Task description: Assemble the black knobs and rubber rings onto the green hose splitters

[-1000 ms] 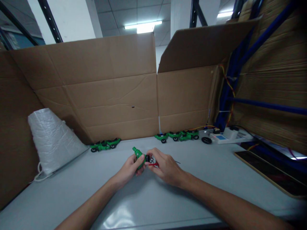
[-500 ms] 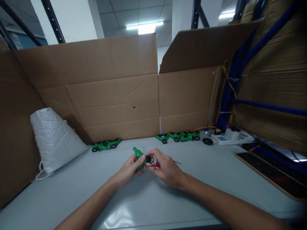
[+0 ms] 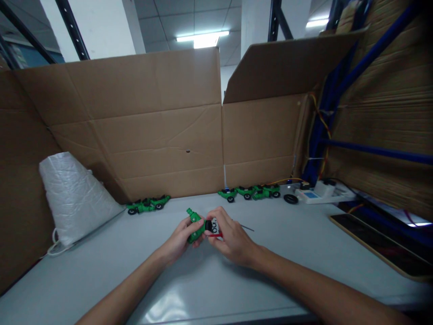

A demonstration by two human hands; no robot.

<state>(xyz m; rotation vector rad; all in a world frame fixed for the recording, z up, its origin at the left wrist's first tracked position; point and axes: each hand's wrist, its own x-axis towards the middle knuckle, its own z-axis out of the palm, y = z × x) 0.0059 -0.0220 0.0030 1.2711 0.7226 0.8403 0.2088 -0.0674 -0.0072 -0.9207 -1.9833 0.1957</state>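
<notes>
My left hand (image 3: 178,238) is closed round a small green toy vehicle body (image 3: 194,222), held just above the grey table (image 3: 203,289). My right hand (image 3: 230,237) pinches a small black wheel (image 3: 208,224) against the right end of the green body. Under my right fingers lies a red-handled tool (image 3: 216,234) whose thin metal shaft sticks out to the right. A small white sheet with black rings sits behind the wheel, partly hidden by my fingers.
Finished green toy vehicles stand along the back: a pair (image 3: 148,204) at the left, a row (image 3: 249,192) at the right. A white woven sack (image 3: 72,196) leans at the left. A loose black wheel (image 3: 290,198), a white device (image 3: 316,192) and a dark board (image 3: 382,246) lie right. Cardboard walls (image 3: 152,122) enclose the table.
Both hands have lifted slightly and drawn closer together, and the black wheel now sits tighter against the green body. Nothing else on the table has moved.
</notes>
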